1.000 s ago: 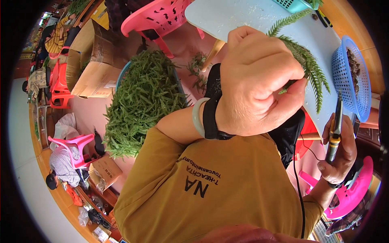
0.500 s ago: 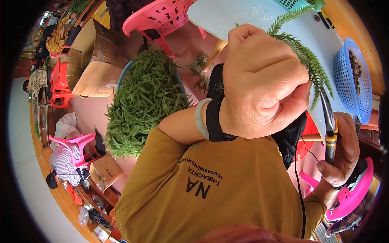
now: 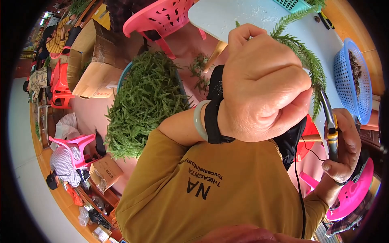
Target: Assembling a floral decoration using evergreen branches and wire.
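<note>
My left hand (image 3: pixel 267 87) is closed in a fist, held up in front of my chest. It grips a green needle-leaved sprig (image 3: pixel 302 50) whose fronds stick out past the knuckles to the right; the part inside the fist is hidden. My right hand (image 3: pixel 347 141) is wrapped round a pair of pliers (image 3: pixel 332 131) with black and yellow handles. The jaws point up toward the sprig's lower tip, beside the left fist. Whether they touch it I cannot tell.
A pale blue table (image 3: pixel 219 18) carries a blue plastic basket (image 3: pixel 344 87) of brown bits and a teal basket (image 3: pixel 289 5). To the left, a tub is heaped with green sprigs (image 3: pixel 146 105), near an open cardboard box (image 3: pixel 97 75). Pink chairs (image 3: pixel 158 18) and other people are around.
The pliers and my right hand have shifted slightly right and down, with the pliers tilted a little more. My left fist has turned slightly, still round the sprig.
</note>
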Tool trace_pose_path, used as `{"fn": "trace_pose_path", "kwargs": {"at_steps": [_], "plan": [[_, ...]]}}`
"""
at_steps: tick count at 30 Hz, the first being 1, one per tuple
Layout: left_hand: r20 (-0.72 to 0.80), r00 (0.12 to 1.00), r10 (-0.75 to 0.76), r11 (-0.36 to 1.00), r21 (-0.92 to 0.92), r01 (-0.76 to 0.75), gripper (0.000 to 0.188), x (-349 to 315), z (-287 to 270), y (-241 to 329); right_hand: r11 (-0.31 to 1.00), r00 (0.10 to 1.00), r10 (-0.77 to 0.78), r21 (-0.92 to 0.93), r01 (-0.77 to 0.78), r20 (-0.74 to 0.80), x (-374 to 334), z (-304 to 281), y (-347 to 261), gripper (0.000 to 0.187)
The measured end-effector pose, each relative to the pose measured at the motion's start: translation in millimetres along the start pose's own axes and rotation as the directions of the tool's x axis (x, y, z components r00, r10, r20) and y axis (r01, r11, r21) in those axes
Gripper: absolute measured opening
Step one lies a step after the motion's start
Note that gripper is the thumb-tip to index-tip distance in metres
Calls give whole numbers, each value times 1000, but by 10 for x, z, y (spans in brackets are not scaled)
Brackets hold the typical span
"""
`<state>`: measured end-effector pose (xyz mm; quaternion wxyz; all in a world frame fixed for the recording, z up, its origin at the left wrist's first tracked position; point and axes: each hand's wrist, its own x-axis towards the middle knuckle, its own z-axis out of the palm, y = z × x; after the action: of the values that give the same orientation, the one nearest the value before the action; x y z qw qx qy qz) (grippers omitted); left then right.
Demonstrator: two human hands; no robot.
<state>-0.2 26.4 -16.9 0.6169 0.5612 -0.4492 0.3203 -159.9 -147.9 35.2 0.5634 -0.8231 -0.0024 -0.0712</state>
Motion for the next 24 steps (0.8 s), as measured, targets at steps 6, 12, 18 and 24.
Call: {"fn": "trace_pose_path", "kwargs": {"at_steps": [6,12,18,24], "plan": [[55,998,33,999,15,-34,21,27,-20,12,999,1000,3,45,-4,14,-6,-102,23,80],[131,988,77,997,7,-78,21,40,-9,-5,964,976,144,200,-175,161,63,-252,-43,79],[141,985,101,995,7,-103,21,27,4,-2,950,962,145,238,-201,233,54,-320,15,80],[142,986,86,996,18,-90,20,9,-1,-31,934,967,178,278,-225,183,65,-335,59,81]]}}
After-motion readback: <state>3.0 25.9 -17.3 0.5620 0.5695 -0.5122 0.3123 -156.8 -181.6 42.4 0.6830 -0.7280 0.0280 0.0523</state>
